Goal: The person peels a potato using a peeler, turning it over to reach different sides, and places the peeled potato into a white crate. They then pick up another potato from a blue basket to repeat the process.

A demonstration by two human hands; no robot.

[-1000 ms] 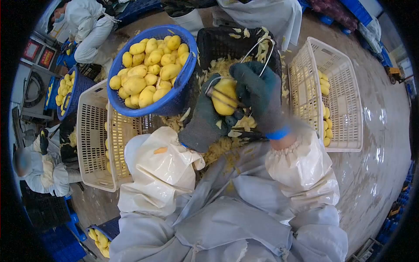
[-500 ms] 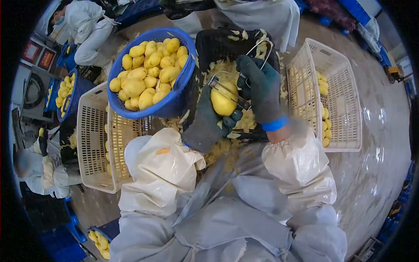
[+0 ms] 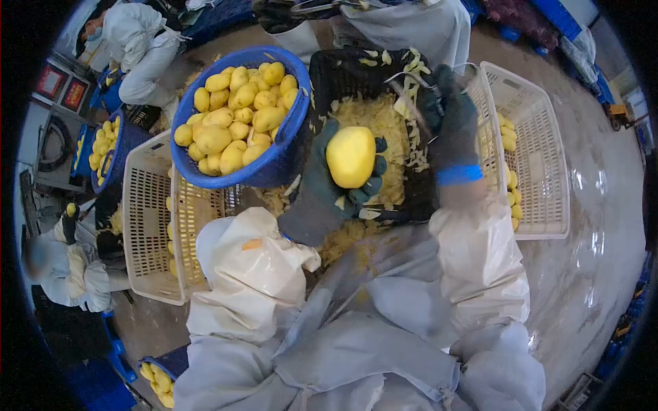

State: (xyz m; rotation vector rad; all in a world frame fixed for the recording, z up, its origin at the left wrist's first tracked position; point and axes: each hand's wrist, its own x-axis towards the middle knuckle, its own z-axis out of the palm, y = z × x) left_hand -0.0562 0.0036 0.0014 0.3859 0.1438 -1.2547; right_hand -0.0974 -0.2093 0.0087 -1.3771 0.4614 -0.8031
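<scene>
A peeled yellow potato (image 3: 351, 157) rests in my left hand (image 3: 322, 185), whose dark-gloved fingers curl round it from below. My right hand (image 3: 452, 113), gloved too and slightly blurred, grips a peeler with a metal wire frame (image 3: 404, 92) and is apart from the potato. Beneath both hands stands a black crate (image 3: 336, 68) with a heap of pale peelings (image 3: 387, 116) inside. Long peel strips hang at its right side. To the left of the crate, a blue tub (image 3: 305, 72) is piled with potatoes (image 3: 236, 113).
At the right stands a white crate (image 3: 558, 164) with several potatoes along its left side. White crates (image 3: 152, 226) stand at the left. Co-workers in white (image 3: 140, 51) are at the upper left and left edge. The floor (image 3: 596, 212) looks wet.
My right hand has moved right and up with the peeler, away from the potato. The potato now shows fully in my left hand, which has stayed over the black crate.
</scene>
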